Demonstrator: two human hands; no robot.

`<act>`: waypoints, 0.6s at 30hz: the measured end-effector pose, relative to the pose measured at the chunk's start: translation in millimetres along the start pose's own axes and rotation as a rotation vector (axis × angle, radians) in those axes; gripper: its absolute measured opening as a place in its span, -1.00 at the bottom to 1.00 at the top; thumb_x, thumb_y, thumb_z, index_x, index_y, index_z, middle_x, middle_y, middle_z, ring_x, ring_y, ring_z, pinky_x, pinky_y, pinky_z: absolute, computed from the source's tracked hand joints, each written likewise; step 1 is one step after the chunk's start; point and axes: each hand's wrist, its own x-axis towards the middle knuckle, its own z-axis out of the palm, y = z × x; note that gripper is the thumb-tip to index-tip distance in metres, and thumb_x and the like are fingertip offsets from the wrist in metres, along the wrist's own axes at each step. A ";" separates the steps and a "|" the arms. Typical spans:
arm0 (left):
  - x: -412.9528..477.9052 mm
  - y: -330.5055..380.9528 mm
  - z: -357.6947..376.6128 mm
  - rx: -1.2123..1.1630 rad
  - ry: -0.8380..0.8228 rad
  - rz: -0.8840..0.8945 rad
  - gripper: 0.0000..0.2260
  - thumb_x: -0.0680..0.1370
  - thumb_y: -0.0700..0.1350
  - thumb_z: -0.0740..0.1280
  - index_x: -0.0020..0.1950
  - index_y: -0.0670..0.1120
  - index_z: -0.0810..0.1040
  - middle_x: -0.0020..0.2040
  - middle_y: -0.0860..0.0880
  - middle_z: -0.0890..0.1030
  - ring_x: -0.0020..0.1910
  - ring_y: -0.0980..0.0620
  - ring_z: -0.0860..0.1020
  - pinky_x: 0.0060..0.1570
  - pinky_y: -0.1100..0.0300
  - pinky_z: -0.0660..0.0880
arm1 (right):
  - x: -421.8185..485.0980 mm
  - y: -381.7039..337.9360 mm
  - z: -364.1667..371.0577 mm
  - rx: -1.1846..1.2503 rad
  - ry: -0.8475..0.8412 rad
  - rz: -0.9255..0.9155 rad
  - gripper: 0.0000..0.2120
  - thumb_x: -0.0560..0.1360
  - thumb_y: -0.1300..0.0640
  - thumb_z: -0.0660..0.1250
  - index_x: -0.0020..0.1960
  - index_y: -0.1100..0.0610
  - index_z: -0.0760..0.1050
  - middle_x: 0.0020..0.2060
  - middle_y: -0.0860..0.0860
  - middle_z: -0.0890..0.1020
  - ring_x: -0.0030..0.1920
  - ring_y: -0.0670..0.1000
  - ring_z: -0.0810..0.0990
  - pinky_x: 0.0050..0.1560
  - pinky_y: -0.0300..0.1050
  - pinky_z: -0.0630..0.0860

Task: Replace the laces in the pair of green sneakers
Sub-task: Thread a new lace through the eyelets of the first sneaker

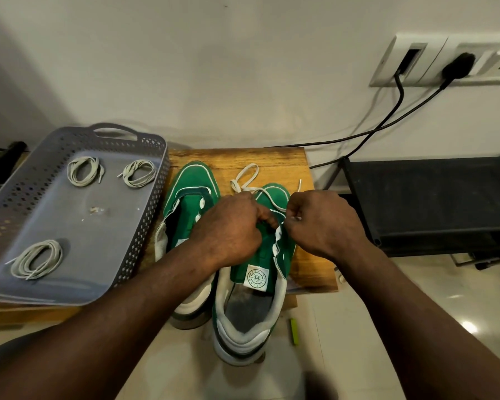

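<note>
Centrally, left hand (228,229) grips the sneaker (273,194) beneath it; right hand (324,223) pinches its lace (251,166).

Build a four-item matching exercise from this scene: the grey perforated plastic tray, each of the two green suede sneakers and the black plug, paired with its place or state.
Things
1. grey perforated plastic tray
2. left green suede sneaker
3. right green suede sneaker
4. black plug

Places or states
A. sits in the white wall socket
B. left hand grips it, right hand pinches its white lace
C. holds three coiled off-white laces
D. shows no lace in its eyelets

Pairs: 1-C, 2-D, 3-B, 4-A
</note>
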 end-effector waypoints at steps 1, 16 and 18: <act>0.1 -0.4 0.2 -0.002 0.000 -0.004 -0.47 0.52 -0.32 0.35 0.21 0.31 0.69 0.19 0.04 0.55 0.21 -0.04 0.52 0.16 -0.01 0.57 | 0.1 0.3 -0.7 0.003 -0.019 -0.008 -0.76 0.39 -0.14 0.21 -0.12 -0.07 0.59 -0.22 -0.11 0.65 -0.20 -0.03 0.59 -0.17 -0.06 0.60; -0.8 -3.5 3.6 -0.002 0.021 0.010 -0.48 0.55 -0.31 0.32 0.24 0.31 0.67 0.12 0.07 0.53 0.22 -0.08 0.49 0.20 -0.16 0.54 | 0.2 1.8 -0.3 0.004 -0.021 -0.032 -0.93 0.49 -0.04 0.37 -0.09 -0.07 0.60 -0.16 -0.11 0.64 -0.12 -0.02 0.60 -0.09 0.00 0.62; -1.1 -4.1 4.0 -0.008 0.019 0.010 -0.48 0.55 -0.31 0.32 0.24 0.31 0.67 0.16 0.05 0.55 0.23 -0.08 0.49 0.21 -0.16 0.54 | 1.3 0.3 -0.4 0.010 -0.041 -0.049 -0.93 0.47 -0.04 0.39 -0.12 -0.06 0.59 -0.19 -0.11 0.63 -0.14 -0.03 0.58 -0.12 -0.01 0.61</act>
